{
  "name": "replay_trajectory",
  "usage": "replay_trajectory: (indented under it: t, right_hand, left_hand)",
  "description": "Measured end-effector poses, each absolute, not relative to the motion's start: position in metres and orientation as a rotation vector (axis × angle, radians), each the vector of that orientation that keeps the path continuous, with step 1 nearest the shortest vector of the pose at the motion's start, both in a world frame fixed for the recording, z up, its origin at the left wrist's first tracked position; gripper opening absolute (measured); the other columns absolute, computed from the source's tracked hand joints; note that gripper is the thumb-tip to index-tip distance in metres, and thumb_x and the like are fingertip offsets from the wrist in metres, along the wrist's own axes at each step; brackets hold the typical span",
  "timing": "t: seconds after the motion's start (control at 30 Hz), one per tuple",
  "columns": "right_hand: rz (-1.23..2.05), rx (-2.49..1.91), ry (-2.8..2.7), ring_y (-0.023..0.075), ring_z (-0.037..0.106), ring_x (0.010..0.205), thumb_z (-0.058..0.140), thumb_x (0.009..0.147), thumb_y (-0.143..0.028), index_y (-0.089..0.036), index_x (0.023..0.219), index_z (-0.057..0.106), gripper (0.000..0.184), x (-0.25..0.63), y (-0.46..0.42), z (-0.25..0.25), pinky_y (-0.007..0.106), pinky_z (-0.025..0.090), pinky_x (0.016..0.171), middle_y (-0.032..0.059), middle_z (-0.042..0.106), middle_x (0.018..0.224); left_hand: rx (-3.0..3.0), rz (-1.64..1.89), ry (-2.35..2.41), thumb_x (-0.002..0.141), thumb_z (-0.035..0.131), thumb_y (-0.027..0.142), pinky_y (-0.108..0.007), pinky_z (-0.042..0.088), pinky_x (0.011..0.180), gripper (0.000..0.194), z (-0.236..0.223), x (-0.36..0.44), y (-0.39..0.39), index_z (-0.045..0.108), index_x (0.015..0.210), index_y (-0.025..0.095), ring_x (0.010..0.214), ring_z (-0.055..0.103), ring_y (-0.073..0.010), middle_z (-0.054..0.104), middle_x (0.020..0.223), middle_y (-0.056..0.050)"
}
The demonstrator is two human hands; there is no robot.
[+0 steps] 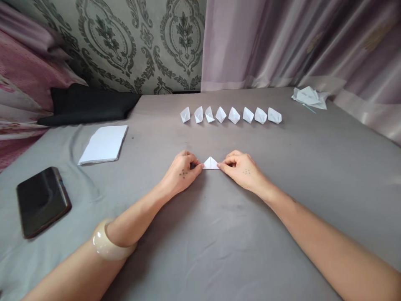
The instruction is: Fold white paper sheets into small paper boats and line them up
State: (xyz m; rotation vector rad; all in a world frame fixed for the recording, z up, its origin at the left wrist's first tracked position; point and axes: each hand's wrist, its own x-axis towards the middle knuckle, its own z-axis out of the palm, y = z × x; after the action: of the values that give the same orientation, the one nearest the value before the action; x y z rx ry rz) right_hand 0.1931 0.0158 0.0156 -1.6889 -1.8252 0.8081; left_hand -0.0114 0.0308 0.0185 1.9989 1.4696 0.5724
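Note:
A small white folded paper (211,163) lies at the middle of the grey cloth, shaped like a triangle with a straight strip along its lower edge and a crease down the centre. My left hand (184,170) pinches its left corner between thumb and fingers. On the opposite corner, my right hand (240,169) pinches in the same way. Beyond the hands stands a row of several folded white paper shapes (234,116), pointed and partly opened out.
A stack of white paper sheets (104,144) lies at left, with a dark phone (43,202) nearer me. Folded black cloth (89,103) sits at the back left. Loose white papers (309,96) and a thin teal stick (309,108) are at the far right. Curtains (269,42) border the back.

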Motion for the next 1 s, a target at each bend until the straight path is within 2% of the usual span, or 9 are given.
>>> replay_trajectory:
  t: [0.43, 0.57, 0.67, 0.77, 0.9, 1.0]
  right_hand:
    - [0.842, -1.720, -1.818, 0.0136, 0.054, 0.071, 0.061, 0.076, -0.037, -0.021, 0.064, 0.068, 0.022, 0.192, 0.017, 0.017, 0.029, 0.041, 0.066, 0.0016, 0.062, 0.091]
    - [0.846, -1.740, -1.813, 0.0126, 0.053, 0.068, 0.060, 0.077, -0.037, -0.021, 0.063, 0.067, 0.022, 0.191, 0.015, 0.018, 0.029, 0.041, 0.065, 0.0009, 0.061, 0.091]
    - [0.829, -1.746, -1.819, 0.0123, 0.052, 0.066, 0.061, 0.077, -0.038, -0.021, 0.063, 0.065, 0.023, 0.190, 0.015, 0.019, 0.029, 0.041, 0.064, 0.0008, 0.060, 0.088]
    - [0.809, -1.749, -1.817, 0.0118, 0.051, 0.064, 0.061, 0.077, -0.040, -0.020, 0.064, 0.063, 0.024, 0.194, 0.016, 0.019, 0.028, 0.041, 0.061, 0.0011, 0.060, 0.087]
    - [0.825, -1.704, -1.756, 0.0119, 0.054, 0.063, 0.061, 0.078, -0.035, -0.021, 0.080, 0.066, 0.015, 0.202, 0.013, 0.017, 0.027, 0.044, 0.060, 0.0011, 0.063, 0.086]
    - [0.643, -1.547, -1.721, 0.0137, 0.060, 0.074, 0.051, 0.086, -0.025, -0.021, 0.097, 0.065, 0.018, 0.200, 0.002, 0.017, 0.029, 0.048, 0.070, 0.0028, 0.066, 0.095]
  left_hand:
    - [1.987, 0.544, 1.504, 0.079, 0.058, 0.032, -0.031, 0.045, 0.072, 0.016, 0.018, -0.011, 0.033, 0.061, 0.072, 0.017, 0.080, 0.054, -0.0175, 0.058, 0.092, -0.005]
    - [2.104, 0.602, 1.420, 0.081, 0.056, 0.023, -0.031, 0.046, 0.073, 0.011, 0.017, -0.010, 0.031, 0.059, 0.090, 0.019, 0.084, 0.053, -0.0183, 0.057, 0.089, -0.004]
    - [2.231, 0.639, 1.234, 0.088, 0.044, 0.014, -0.031, 0.046, 0.077, 0.024, 0.017, -0.008, 0.028, 0.059, 0.106, 0.020, 0.088, 0.053, -0.0176, 0.058, 0.093, -0.005]
    - [2.358, 0.641, 1.081, 0.092, 0.034, 0.012, -0.031, 0.046, 0.080, 0.035, 0.013, -0.008, 0.028, 0.063, 0.109, 0.021, 0.089, 0.055, -0.0170, 0.058, 0.096, -0.007]
    - [2.508, 0.578, 1.056, 0.093, 0.032, 0.014, -0.031, 0.047, 0.077, 0.039, 0.008, -0.010, 0.030, 0.065, 0.112, 0.023, 0.085, 0.053, -0.0166, 0.056, 0.095, -0.007]
    - [2.570, 0.534, 1.061, 0.092, 0.032, 0.013, -0.030, 0.046, 0.076, 0.040, 0.007, -0.011, 0.030, 0.064, 0.115, 0.024, 0.084, 0.051, -0.0164, 0.055, 0.096, -0.007]
